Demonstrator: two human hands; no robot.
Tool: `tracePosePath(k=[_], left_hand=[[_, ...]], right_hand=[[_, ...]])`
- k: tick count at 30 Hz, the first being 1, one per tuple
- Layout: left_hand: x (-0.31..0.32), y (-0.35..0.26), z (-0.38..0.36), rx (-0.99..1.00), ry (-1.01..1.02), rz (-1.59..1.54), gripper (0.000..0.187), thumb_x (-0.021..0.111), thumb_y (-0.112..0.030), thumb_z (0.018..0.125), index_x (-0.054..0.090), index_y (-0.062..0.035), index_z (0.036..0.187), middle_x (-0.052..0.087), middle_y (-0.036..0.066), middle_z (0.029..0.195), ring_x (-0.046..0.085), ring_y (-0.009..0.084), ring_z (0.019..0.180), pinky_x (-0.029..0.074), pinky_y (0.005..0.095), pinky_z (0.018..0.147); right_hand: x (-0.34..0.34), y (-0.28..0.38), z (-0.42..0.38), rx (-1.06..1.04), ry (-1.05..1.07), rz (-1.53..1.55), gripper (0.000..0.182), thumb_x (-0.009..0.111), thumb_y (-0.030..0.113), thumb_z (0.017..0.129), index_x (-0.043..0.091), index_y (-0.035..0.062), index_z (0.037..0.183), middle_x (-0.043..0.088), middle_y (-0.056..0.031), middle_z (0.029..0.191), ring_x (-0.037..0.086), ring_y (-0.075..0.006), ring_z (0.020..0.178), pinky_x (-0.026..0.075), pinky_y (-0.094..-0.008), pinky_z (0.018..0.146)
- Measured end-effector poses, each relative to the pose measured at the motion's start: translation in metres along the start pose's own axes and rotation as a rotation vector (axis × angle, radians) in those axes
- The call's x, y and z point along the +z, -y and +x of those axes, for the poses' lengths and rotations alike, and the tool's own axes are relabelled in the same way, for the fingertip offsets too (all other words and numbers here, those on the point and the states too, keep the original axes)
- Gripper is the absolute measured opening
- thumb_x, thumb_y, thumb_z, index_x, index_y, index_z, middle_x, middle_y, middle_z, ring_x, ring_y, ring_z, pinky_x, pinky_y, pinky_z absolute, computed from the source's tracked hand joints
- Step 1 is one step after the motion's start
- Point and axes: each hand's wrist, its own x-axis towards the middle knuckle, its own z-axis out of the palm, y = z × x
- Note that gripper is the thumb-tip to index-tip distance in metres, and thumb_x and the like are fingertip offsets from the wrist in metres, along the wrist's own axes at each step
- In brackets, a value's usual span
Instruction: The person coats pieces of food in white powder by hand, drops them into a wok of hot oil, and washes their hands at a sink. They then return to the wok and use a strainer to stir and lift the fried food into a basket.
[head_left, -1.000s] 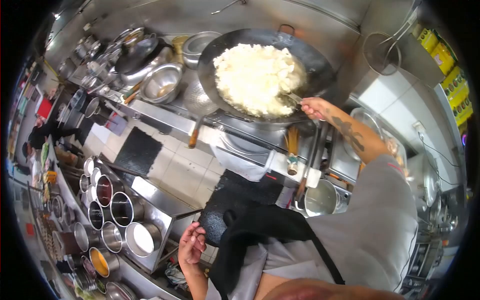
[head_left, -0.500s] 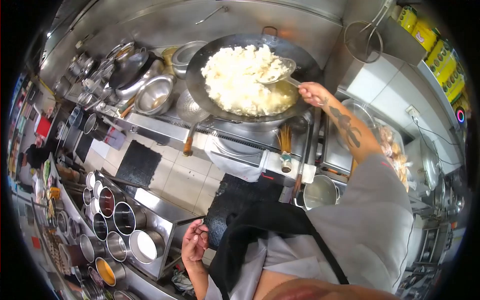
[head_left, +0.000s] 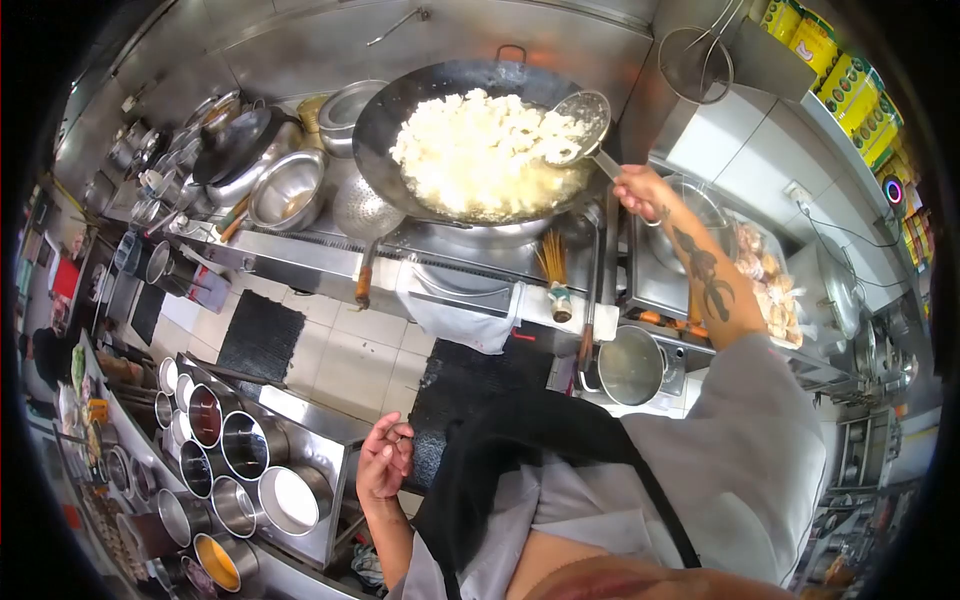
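Note:
A large dark wok on the stove holds a heap of pale, lumpy food in bubbling liquid. My right hand is closed round the handle of a perforated ladle, whose bowl tilts at the wok's right side against the food. Low in the view, my left hand hangs beside the metal counter, fingers loosely curled and partly apart, with nothing in it.
A perforated skimmer and a steel bowl lie left of the wok. A bamboo brush and a pot are nearer me. Several sauce containers stand lower left. A wire strainer hangs upper right.
The ladle has turned and risen slightly toward the wok's right rim, with more of its perforated bowl showing. The whole view has shifted a little. My left hand remains low and empty.

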Motion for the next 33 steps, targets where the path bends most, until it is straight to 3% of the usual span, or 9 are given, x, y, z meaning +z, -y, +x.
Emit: tracePosePath(k=[2, 5, 8, 11, 14, 23, 28, 31, 33], left_hand=[[-0.001, -0.004, 0.001, 0.001, 0.039, 0.004, 0.059, 0.067, -0.02, 0.083, 0.04, 0.0015, 0.132, 0.055, 0.017, 0.107, 0.052, 0.0134, 0.067, 0.044, 0.0193, 0.046], [0.0, -0.006, 0.003, -0.018, -0.071, 0.025, 0.059, 0.067, -0.02, 0.083, 0.041, 0.0017, 0.132, 0.055, 0.017, 0.107, 0.053, 0.0137, 0.068, 0.043, 0.0194, 0.045], [0.008, -0.013, 0.006, 0.006, 0.013, 0.039, 0.059, 0.067, -0.019, 0.083, 0.041, 0.0017, 0.132, 0.055, 0.016, 0.108, 0.052, 0.0132, 0.067, 0.043, 0.0192, 0.045], [0.012, -0.01, 0.017, -0.019, -0.054, 0.066, 0.059, 0.066, -0.019, 0.083, 0.041, 0.0018, 0.132, 0.055, 0.016, 0.109, 0.052, 0.0128, 0.067, 0.043, 0.0192, 0.045], [0.024, -0.009, 0.022, -0.026, 0.076, 0.082, 0.059, 0.066, -0.019, 0.083, 0.04, 0.0019, 0.132, 0.055, 0.016, 0.109, 0.052, 0.0125, 0.066, 0.043, 0.0192, 0.045], [0.055, 0.007, 0.039, -0.019, 0.109, 0.119, 0.058, 0.064, -0.019, 0.085, 0.039, 0.0015, 0.133, 0.054, 0.017, 0.111, 0.052, 0.013, 0.065, 0.043, 0.0189, 0.046], [0.044, 0.015, 0.046, -0.162, -0.28, 0.223, 0.037, 0.056, -0.012, 0.09, 0.048, -0.0034, 0.125, 0.06, 0.009, 0.101, 0.053, 0.0119, 0.063, 0.042, 0.0223, 0.048], [0.006, 0.01, 0.063, -0.138, -0.345, 0.328, 0.035, 0.057, -0.013, 0.089, 0.05, -0.0068, 0.123, 0.06, 0.007, 0.102, 0.054, 0.012, 0.068, 0.044, 0.0242, 0.053], [-0.028, 0.003, 0.089, -0.134, -0.531, 0.376, 0.033, 0.058, -0.015, 0.088, 0.052, -0.0099, 0.12, 0.06, 0.004, 0.102, 0.055, 0.0118, 0.073, 0.045, 0.0282, 0.06]], right_hand=[[-0.002, -0.007, -0.015, -0.01, -0.016, -0.024, 0.014, 0.047, 0.008, 0.091, 0.047, 0.0088, 0.105, 0.048, -0.0011, 0.058, 0.04, -0.0078, 0.038, 0.025, -0.0214, 0.03], [0.006, -0.013, -0.031, -0.018, -0.108, -0.03, 0.015, 0.046, 0.006, 0.087, 0.052, 0.0067, 0.1, 0.051, -0.0012, 0.056, 0.044, -0.0097, 0.036, 0.026, -0.0235, 0.029], [0.006, -0.016, -0.053, -0.053, -0.085, -0.065, 0.011, 0.044, 0.007, 0.086, 0.052, 0.0073, 0.094, 0.051, -0.0004, 0.056, 0.044, -0.0096, 0.036, 0.026, -0.0236, 0.029], [0.002, -0.02, -0.052, -0.01, -0.114, -0.143, 0.033, 0.044, 0.009, 0.089, 0.049, 0.0097, 0.121, 0.047, 0.0001, 0.056, 0.041, -0.0089, 0.037, 0.026, -0.0221, 0.03], [-0.004, -0.022, -0.06, -0.041, -0.072, -0.145, 0.035, 0.043, 0.01, 0.09, 0.047, 0.0106, 0.125, 0.046, 0.0003, 0.055, 0.04, -0.009, 0.037, 0.026, -0.0223, 0.03], [-0.031, -0.022, -0.065, -0.093, 0.059, 0.138, 0.031, 0.046, 0.011, 0.093, 0.046, 0.0097, 0.124, 0.045, 0.0003, 0.061, 0.036, -0.0084, 0.037, 0.027, -0.0228, 0.032], [-0.034, -0.036, -0.053, 0.002, 0.233, 0.494, 0.003, 0.045, 0.01, 0.095, 0.045, 0.0132, 0.094, 0.045, 0.002, 0.063, 0.039, -0.007, 0.04, 0.029, -0.0206, 0.033], [-0.036, -0.069, -0.04, -0.013, 0.418, 0.8, 0.006, 0.043, 0.009, 0.096, 0.044, 0.01, 0.101, 0.047, 0.0013, 0.066, 0.04, -0.0068, 0.042, 0.031, -0.0212, 0.035], [-0.022, -0.079, -0.043, -0.027, 0.352, 0.774, 0.002, 0.043, 0.011, 0.097, 0.044, 0.0117, 0.095, 0.048, 0.0013, 0.066, 0.041, -0.0073, 0.041, 0.034, -0.0225, 0.034]])
